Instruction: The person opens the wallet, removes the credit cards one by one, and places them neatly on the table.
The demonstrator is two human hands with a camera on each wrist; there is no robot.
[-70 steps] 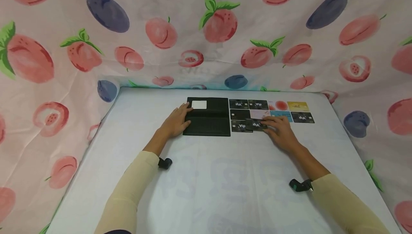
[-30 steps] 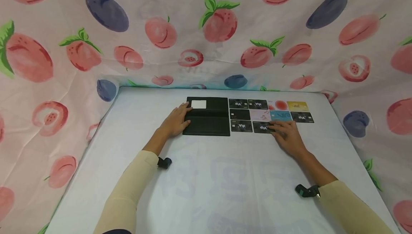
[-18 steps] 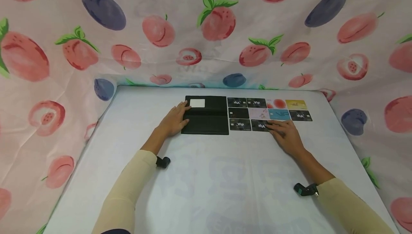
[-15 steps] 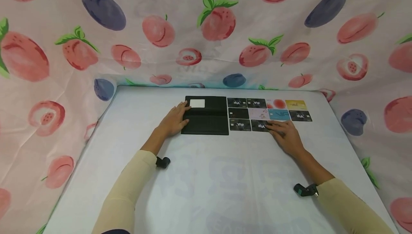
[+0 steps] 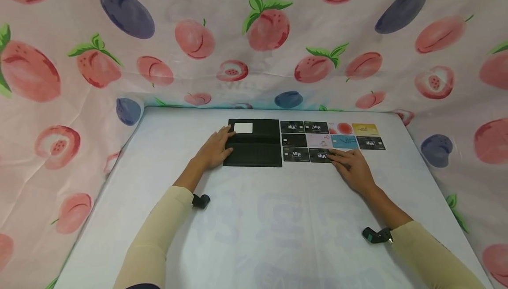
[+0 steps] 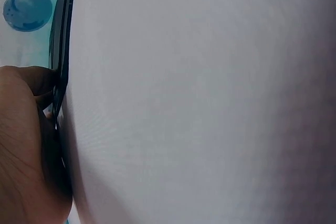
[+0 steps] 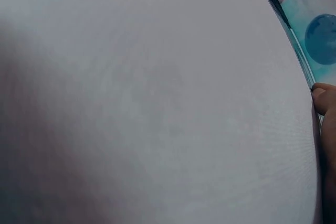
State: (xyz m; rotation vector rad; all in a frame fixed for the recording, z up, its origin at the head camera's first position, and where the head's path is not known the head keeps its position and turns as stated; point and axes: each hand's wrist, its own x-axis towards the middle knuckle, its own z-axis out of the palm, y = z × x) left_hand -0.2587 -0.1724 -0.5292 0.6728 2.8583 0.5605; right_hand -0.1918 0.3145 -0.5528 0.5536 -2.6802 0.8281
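In the head view an unfolded black wallet (image 5: 254, 154) lies flat near the back of the table, a white patch (image 5: 243, 128) at its upper left. My left hand (image 5: 212, 150) rests at its left edge with fingers spread, the tips touching it. Right of the wallet, black, pink, blue and gold cards lie in three rows. My right hand (image 5: 353, 170) has its fingertips on the right end of a black Vip card (image 5: 319, 155) in the front row, covering that end. Beside it on the left lies another black Vip card (image 5: 296, 154). Both wrist views show mostly tabletop.
A white cloth (image 5: 254, 218) covers the table. Behind and at both sides hangs a fruit-patterned curtain (image 5: 222, 11). A small black camera is worn on each wrist. The gold card (image 5: 365, 129) lies at the right end of the back row.
The front-row Vip card under my right hand has slid right, off its neighbour, and then slightly back left. The right hand moved right with it. My left hand stayed on the wallet.
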